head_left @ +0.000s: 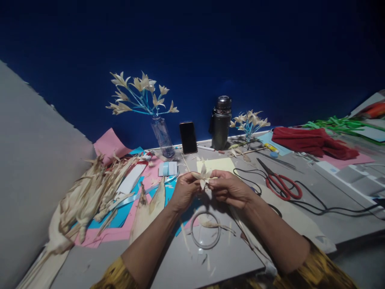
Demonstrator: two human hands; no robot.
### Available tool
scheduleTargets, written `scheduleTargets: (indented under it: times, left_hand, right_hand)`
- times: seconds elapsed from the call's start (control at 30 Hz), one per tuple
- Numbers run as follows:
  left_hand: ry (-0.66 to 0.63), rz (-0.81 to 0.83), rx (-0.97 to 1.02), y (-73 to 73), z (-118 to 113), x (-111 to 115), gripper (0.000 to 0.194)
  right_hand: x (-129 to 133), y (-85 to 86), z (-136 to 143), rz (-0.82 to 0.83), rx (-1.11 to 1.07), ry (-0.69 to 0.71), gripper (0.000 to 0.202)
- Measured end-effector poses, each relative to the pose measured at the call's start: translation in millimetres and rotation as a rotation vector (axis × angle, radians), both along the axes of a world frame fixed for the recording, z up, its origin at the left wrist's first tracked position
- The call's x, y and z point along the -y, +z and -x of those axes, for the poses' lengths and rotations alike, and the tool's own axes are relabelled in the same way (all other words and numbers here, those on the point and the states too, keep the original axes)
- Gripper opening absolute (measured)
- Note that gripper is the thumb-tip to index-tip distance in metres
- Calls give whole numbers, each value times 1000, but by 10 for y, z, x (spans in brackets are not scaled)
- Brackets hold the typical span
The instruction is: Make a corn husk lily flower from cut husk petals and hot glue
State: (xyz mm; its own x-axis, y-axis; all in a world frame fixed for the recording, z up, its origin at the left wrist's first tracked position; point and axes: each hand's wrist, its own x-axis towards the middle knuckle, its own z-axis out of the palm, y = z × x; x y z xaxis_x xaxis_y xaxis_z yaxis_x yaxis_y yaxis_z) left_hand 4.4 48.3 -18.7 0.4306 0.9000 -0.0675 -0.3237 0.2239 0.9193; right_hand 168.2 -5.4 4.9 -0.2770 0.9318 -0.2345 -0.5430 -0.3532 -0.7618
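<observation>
Between my two hands, above the middle of the table, is a pale husk flower (203, 175) with several pointed petals. My left hand (187, 190) pinches it from the left side. From the right, the thumb and fingertips of my right hand (230, 188) close on the petals. The underside of the flower is mostly hidden by my fingers. Below my hands a roll of clear tape (205, 230) lies flat, with husk scraps (210, 222) in and around it. A pale yellow paper (221, 165) lies just behind the flower.
Dried corn husks (87, 196) heap over pink and blue paper at left. Behind stand a glass vase (162, 136) of husk flowers, a phone (188, 137) and a flask (221, 124). Red-handled scissors (282, 186), a black cord (319, 204) and a red cloth (309, 141) lie at right.
</observation>
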Motion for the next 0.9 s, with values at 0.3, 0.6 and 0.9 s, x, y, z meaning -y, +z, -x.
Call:
scheduleTargets:
  times: [0.3, 0.6, 0.9]
  left_hand:
    - [-79, -62, -31, -85, 24, -8, 23]
    - [-87, 50, 100, 6, 5, 3, 28]
    - [-88, 134, 140, -36, -7, 12, 29]
  right_hand:
    - [9, 3, 13, -63, 8, -6, 38]
    - [14, 27, 101, -260, 427, -360, 29]
    - [76, -61, 188, -714, 1019, -611, 1]
